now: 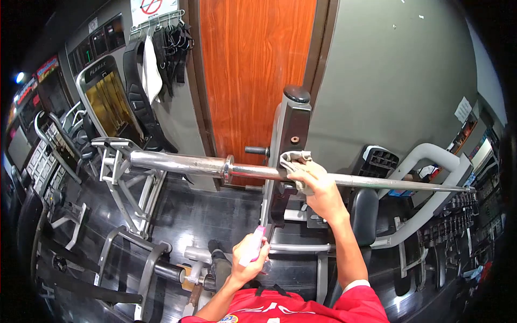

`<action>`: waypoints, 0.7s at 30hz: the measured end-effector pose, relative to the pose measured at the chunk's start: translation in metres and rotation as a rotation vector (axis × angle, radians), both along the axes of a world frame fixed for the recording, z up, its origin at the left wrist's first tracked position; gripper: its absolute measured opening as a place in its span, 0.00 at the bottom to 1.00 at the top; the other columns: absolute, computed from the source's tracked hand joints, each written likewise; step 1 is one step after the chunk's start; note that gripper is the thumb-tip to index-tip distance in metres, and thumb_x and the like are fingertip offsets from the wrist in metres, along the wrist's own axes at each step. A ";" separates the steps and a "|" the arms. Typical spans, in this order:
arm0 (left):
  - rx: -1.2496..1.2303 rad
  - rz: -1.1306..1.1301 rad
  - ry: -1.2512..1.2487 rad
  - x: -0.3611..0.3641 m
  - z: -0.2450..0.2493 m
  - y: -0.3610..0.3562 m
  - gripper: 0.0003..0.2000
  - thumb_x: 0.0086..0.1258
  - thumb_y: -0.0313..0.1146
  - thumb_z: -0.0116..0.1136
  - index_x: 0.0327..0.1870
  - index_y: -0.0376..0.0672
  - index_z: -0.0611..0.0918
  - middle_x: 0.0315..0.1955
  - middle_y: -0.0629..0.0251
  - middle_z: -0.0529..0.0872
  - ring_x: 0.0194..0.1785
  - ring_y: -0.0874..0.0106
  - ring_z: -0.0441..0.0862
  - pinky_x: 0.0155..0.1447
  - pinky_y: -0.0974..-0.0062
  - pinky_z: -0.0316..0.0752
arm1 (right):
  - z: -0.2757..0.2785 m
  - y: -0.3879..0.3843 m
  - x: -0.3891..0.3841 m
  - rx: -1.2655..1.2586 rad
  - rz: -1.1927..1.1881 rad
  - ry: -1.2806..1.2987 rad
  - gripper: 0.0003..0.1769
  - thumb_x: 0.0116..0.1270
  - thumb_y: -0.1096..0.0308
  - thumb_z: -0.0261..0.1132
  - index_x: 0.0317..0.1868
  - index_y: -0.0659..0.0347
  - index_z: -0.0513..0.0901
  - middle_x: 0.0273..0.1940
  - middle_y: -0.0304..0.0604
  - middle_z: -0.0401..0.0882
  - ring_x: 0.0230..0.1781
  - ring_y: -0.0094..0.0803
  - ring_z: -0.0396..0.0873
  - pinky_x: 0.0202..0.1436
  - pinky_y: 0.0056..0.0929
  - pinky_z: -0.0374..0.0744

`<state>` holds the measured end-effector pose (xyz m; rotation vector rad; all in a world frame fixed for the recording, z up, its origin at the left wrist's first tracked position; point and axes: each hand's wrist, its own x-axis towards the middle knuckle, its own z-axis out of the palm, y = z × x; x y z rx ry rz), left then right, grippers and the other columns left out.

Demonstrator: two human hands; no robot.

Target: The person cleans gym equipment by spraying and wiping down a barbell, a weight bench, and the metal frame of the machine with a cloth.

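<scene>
A long metal barbell (183, 163) lies across the view, resting at a black and grey rack post (291, 126). My right hand (323, 192) is closed on a grey-beige cloth (295, 160) and presses it around the bar just right of the post. Lower down, my left hand (249, 259) grips a pink and white bottle (254, 248), held below the bar and apart from it. The lower part of the bottle is partly hidden by my fingers.
An orange-brown wooden door (258, 70) stands behind the post. A black padded bench (364, 215) is at the right, with dumbbell racks (452, 229) beyond. Metal gym frames (129, 188) and a weight machine (107, 97) stand at the left. Straps (175, 51) hang on the wall.
</scene>
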<state>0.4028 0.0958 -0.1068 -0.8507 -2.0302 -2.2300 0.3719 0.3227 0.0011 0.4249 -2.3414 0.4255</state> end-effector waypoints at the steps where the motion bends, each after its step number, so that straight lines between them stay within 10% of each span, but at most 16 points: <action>1: 0.005 0.003 -0.019 0.003 -0.002 -0.001 0.07 0.63 0.20 0.60 0.41 0.34 0.79 0.25 0.65 0.82 0.22 0.78 0.82 0.27 0.81 0.77 | 0.005 0.001 0.003 -0.136 0.026 -0.079 0.22 0.49 0.87 0.59 0.45 0.58 0.79 0.45 0.47 0.82 0.50 0.48 0.79 0.55 0.36 0.77; 4: 0.006 0.017 -0.018 0.008 -0.005 -0.003 0.06 0.63 0.20 0.60 0.40 0.34 0.78 0.25 0.65 0.82 0.22 0.78 0.81 0.27 0.81 0.76 | 0.034 0.007 -0.002 -0.640 0.021 -0.213 0.22 0.48 0.87 0.50 0.45 0.64 0.77 0.38 0.45 0.81 0.42 0.33 0.81 0.52 0.26 0.75; 10: -0.002 0.047 -0.036 0.012 -0.011 -0.017 0.08 0.65 0.18 0.57 0.43 0.33 0.75 0.27 0.63 0.80 0.23 0.76 0.80 0.28 0.78 0.78 | 0.049 0.007 -0.051 -0.830 -0.003 0.609 0.34 0.44 0.90 0.41 0.54 0.62 0.74 0.46 0.44 0.78 0.48 0.34 0.78 0.58 0.28 0.72; 21: -0.075 0.021 -0.021 0.002 -0.010 -0.007 0.07 0.65 0.19 0.58 0.42 0.34 0.75 0.26 0.63 0.81 0.23 0.77 0.81 0.28 0.78 0.78 | 0.020 0.007 -0.011 -0.693 -0.184 -0.379 0.16 0.61 0.81 0.46 0.49 0.66 0.72 0.37 0.44 0.81 0.39 0.28 0.79 0.50 0.28 0.76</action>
